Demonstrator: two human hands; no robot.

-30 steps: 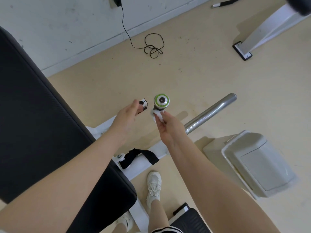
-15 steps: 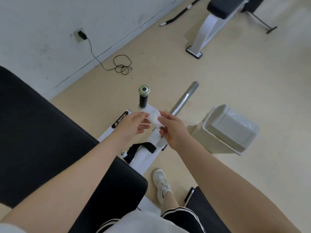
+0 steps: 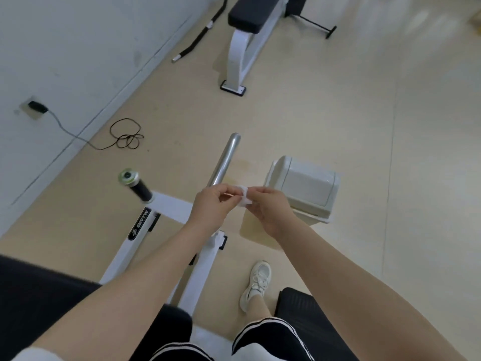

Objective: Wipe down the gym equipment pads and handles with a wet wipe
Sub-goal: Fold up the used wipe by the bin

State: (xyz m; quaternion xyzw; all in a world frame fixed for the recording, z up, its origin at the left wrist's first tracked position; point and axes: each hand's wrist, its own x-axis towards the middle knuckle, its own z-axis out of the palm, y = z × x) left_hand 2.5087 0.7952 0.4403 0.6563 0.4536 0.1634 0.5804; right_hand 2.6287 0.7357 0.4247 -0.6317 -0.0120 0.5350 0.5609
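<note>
A small white wet wipe (image 3: 244, 196) is held between both hands in mid-air above the white machine frame (image 3: 170, 205). My left hand (image 3: 211, 206) pinches its left edge and my right hand (image 3: 268, 206) pinches its right side. The black handle (image 3: 140, 190) with a green-ringed silver end cap sticks out to the left, apart from both hands. A chrome bar (image 3: 225, 159) runs away from my hands across the floor. A black pad (image 3: 31, 303) fills the lower left corner.
A white lidded bin (image 3: 303, 187) stands just right of my hands. Another bench (image 3: 250, 27) with a black pad stands at the top. A black cable (image 3: 125, 138) lies coiled by the wall. My white shoe (image 3: 256, 284) is below, beside another black pad (image 3: 307, 311).
My right hand left the green-capped handle with the wipe, and my left hand came over to take the wipe's other edge. The view swung right, so the handle now lies left of my hands.
</note>
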